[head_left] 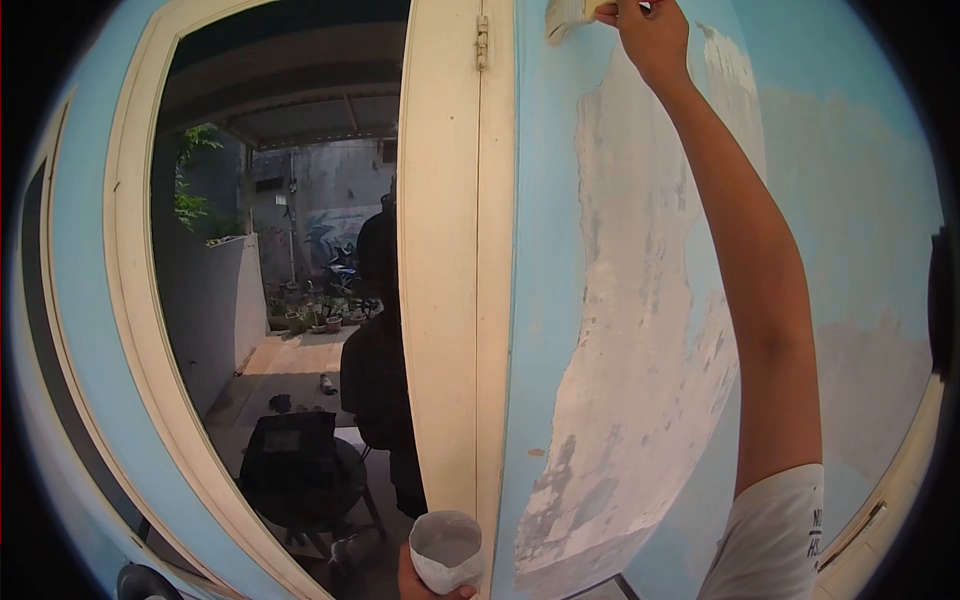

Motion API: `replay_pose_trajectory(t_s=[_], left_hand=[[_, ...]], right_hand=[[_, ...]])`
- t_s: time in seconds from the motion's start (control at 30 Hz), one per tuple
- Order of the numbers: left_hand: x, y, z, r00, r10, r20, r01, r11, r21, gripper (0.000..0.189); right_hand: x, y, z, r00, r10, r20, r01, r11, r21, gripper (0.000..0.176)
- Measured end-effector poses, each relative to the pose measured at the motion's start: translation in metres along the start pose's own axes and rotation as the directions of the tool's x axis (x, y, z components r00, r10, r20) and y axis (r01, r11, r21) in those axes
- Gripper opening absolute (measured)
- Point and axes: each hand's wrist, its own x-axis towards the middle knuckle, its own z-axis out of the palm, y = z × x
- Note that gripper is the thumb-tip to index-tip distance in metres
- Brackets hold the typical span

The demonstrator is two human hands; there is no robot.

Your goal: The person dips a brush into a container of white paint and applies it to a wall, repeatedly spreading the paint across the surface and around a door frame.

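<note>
High on the wall, my right hand (652, 38) is closed around the handle of a paintbrush (570, 18). The brush's bristles rest against the light blue paint, just above a large bare patch (640, 300) of peeled, whitish-grey wall. Low in the view, my left hand (413, 578) wraps round a white cup (446, 552), held upright in front of the door frame. Greyish-white liquid shows inside the cup. Most of the left hand's fingers are hidden behind the cup or cut off by the lower edge.
A cream door frame (450, 250) with a hinge (482, 42) stands left of the patch. Its dark glass (300, 200) reflects a yard, a person's silhouette and a stool with a black bag. More blue wall (850, 200) with patchy paint curves away on the right.
</note>
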Motion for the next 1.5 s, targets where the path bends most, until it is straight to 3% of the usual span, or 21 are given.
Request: replay_pose_trajectory(t_s=[0.1, 0.23, 0.27, 0.3, 0.37, 0.43, 0.53, 0.6, 0.63, 0.7, 0.73, 0.77, 0.83, 0.97, 1.03, 1.13, 1.17, 1.23, 1.37, 1.43, 1.5], left_hand=[[-0.003, 0.012, 0.000, 0.999, -0.053, -0.004, 0.053, 0.995, -0.080, 0.106], [-0.004, 0.005, -0.010, 0.999, -0.037, 0.015, 0.036, 0.998, 0.058, 0.107], [-0.003, 0.009, -0.010, 1.000, -0.029, -0.003, 0.029, 0.999, 0.045, 0.106], [-0.003, 0.011, -0.011, 1.000, -0.023, -0.021, 0.024, 0.999, 0.031, 0.106], [-0.001, 0.014, -0.016, 1.000, -0.016, -0.014, 0.017, 1.000, 0.023, 0.106], [0.003, 0.014, -0.017, 1.000, -0.003, -0.013, 0.003, 1.000, -0.003, 0.107], [0.004, 0.014, -0.018, 1.000, -0.001, -0.002, 0.001, 0.999, -0.040, 0.108], [0.007, 0.015, -0.015, 1.000, 0.004, 0.014, -0.003, 0.998, -0.066, 0.108], [0.009, 0.016, -0.012, 1.000, 0.004, 0.020, -0.003, 0.998, -0.070, 0.108], [0.010, 0.018, -0.006, 0.999, 0.003, 0.032, 0.001, 0.994, -0.113, 0.109], [0.009, 0.010, -0.006, 0.999, 0.006, 0.037, -0.002, 0.993, -0.115, 0.109], [0.006, -0.005, -0.007, 0.999, 0.023, 0.046, -0.021, 0.999, -0.047, 0.109], [0.005, -0.009, -0.006, 0.998, 0.042, 0.056, -0.044, 0.999, 0.028, 0.109], [0.001, -0.002, 0.003, 0.998, 0.020, 0.056, -0.021, 1.000, 0.019, 0.109], [0.000, -0.001, 0.007, 0.998, 0.010, 0.056, -0.011, 1.000, 0.015, 0.109], [-0.005, 0.021, 0.014, 1.000, -0.002, 0.024, 0.001, 1.000, 0.014, 0.109], [-0.006, 0.026, 0.015, 1.000, -0.006, 0.012, 0.006, 1.000, 0.016, 0.109], [-0.009, 0.027, 0.013, 1.000, -0.011, -0.004, 0.011, 1.000, 0.022, 0.109], [-0.014, 0.025, 0.006, 0.999, -0.050, -0.009, 0.050, 0.999, 0.018, 0.110], [-0.013, 0.028, 0.004, 0.996, -0.085, -0.023, 0.084, 0.996, -0.014, 0.112], [-0.011, 0.030, 0.005, 0.992, -0.123, -0.034, 0.122, 0.991, -0.049, 0.113]], right_hand=[[0.011, 0.012, 0.000, 0.989, -0.142, -0.037, 0.134, 0.979, -0.155, 0.010], [-0.002, 0.027, -0.003, 0.990, -0.137, -0.033, 0.138, 0.990, 0.034, 0.010], [-0.020, 0.016, -0.009, 0.989, -0.124, 0.084, 0.134, 0.982, -0.131, 0.014], [-0.040, 0.001, -0.013, 0.977, -0.087, 0.197, 0.143, 0.946, -0.293, 0.019], [-0.081, -0.022, -0.026, 0.958, 0.043, 0.282, 0.003, 0.987, -0.162, 0.019], [-0.127, -0.064, -0.044, 0.896, 0.203, 0.394, -0.129, 0.970, -0.206, 0.021], [-0.175, -0.108, -0.069, 0.780, 0.303, 0.548, -0.220, 0.952, -0.213, 0.020], [-0.175, -0.137, -0.077, 0.480, 0.564, 0.672, -0.494, 0.807, -0.324, 0.016], [-0.168, -0.139, -0.077, 0.481, 0.568, 0.668, -0.492, 0.805, -0.330, 0.016], [-0.149, -0.135, -0.070, 0.218, 0.695, 0.685, -0.598, 0.650, -0.469, 0.014], [-0.146, -0.119, -0.067, 0.323, 0.567, 0.758, -0.475, 0.790, -0.388, 0.012], [-0.132, -0.110, -0.061, 0.324, 0.617, 0.717, -0.481, 0.761, -0.436, 0.012], [-0.099, -0.087, -0.052, 0.484, 0.496, 0.721, -0.341, 0.866, -0.366, 0.011], [-0.019, -0.048, -0.031, 0.799, 0.139, 0.585, 0.149, 0.897, -0.416, 0.026], [0.008, -0.031, -0.022, 0.823, 0.051, 0.565, 0.266, 0.845, -0.464, 0.028], [0.028, -0.007, -0.008, 0.784, -0.442, 0.436, 0.598, 0.726, -0.340, 0.013], [0.024, 0.004, -0.010, 0.784, -0.444, 0.434, 0.598, 0.729, -0.335, 0.013], [0.016, 0.012, -0.013, 0.925, -0.134, 0.354, 0.326, 0.758, -0.564, 0.029], [-0.012, 0.000, -0.033, 0.909, -0.080, 0.408, 0.306, 0.792, -0.527, 0.024], [-0.020, -0.031, -0.051, 0.842, 0.260, 0.473, -0.092, 0.933, -0.349, 0.032], [-0.025, -0.050, -0.067, 0.797, 0.346, 0.496, -0.172, 0.916, -0.362, 0.035]])
